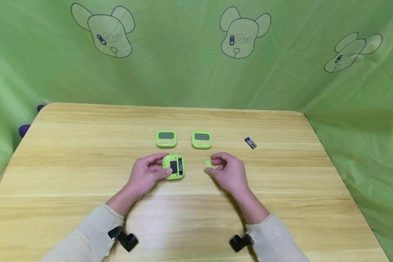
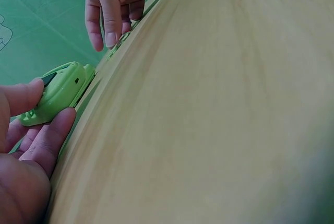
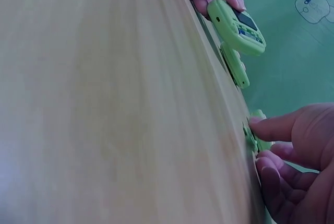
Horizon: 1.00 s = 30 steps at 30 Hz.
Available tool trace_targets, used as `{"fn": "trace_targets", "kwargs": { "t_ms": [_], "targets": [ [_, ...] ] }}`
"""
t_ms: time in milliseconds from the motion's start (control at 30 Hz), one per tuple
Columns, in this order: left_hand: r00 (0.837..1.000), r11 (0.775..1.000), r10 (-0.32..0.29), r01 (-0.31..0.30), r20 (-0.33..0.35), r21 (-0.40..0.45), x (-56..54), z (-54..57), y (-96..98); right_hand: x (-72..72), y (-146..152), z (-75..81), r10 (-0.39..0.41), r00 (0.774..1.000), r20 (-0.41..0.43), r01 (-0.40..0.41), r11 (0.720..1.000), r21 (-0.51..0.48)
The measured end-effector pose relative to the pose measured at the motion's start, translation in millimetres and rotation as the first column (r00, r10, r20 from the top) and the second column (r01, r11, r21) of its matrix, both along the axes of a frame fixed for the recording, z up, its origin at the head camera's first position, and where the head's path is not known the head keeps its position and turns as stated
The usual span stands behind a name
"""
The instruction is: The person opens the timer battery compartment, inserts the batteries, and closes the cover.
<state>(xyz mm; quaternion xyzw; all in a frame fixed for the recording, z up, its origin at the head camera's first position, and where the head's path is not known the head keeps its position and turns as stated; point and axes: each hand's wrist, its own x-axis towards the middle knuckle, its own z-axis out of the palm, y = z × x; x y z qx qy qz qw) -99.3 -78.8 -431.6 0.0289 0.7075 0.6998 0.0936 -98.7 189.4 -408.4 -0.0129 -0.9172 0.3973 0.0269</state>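
Green timer point(image 1: 174, 166), back up, is held near the middle of the wooden table point(image 1: 183, 225), probably so that its slot is exposed; a battery point(image 1: 180, 166) lies along the right side of that back. The left hand point(image 1: 147, 171) grips its left half, thumb on top by the dark panel and fingers underneath, a hold that seems meant to leave the slot uncovered. To the right, the right hand point(image 1: 230, 173) pinches a small green cover point(image 1: 207, 163), thumb at its near end and fingers at its far end. On the far side, two more timers point(image 1: 166, 139) point(image 1: 201, 140) lie face up, perhaps set aside for room; farther right lies a dark battery pack point(image 1: 250, 142), apart from everything.

The held timer's face is turned down, out of sight. I cannot tell whether the cover is lifted or rests on the wood, nor how many cells the pack has. Both sleeves point(image 1: 91, 229) point(image 1: 275, 236) run off the near edge.
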Motion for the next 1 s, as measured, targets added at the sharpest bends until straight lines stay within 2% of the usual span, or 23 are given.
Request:
{"fn": "trace_targets", "kwargs": {
  "t_ms": [200, 400, 533, 667, 833, 1000],
  "targets": [
    [1.000, 1.000, -0.010, 0.010, -0.013, -0.006, 0.3, -0.9, -0.3, -2.6, -4.1, 2.1, 0.042, 0.997, 0.060, -0.046, 0.996, 0.075],
    [1.000, 1.000, -0.009, 0.008, -0.025, -0.018, 0.8, -1.2, -0.3, -3.8, -4.1, 6.2, 0.091, 0.985, 0.146, -0.099, 0.994, 0.050],
    [1.000, 1.000, -0.001, 0.000, -0.022, -0.030, 1.1, -1.5, -0.1, -3.1, -3.4, 8.2, 0.131, 0.980, 0.152, -0.138, 0.990, 0.037],
    [1.000, 0.999, 0.003, -0.004, -0.023, -0.034, 1.2, -1.6, -0.1, -1.9, -3.0, 9.5, 0.139, 0.980, 0.145, -0.144, 0.989, 0.026],
    [1.000, 1.000, -0.001, 0.001, -0.029, -0.031, 0.9, -2.4, 0.1, 0.7, -4.3, 13.2, 0.140, 0.977, 0.163, -0.134, 0.990, -0.047],
    [0.999, 1.000, -0.002, 0.002, -0.038, -0.022, -0.3, -3.8, -0.4, 2.3, -9.4, 14.8, 0.169, 0.974, 0.148, -0.147, 0.977, -0.152]
  ]
}}
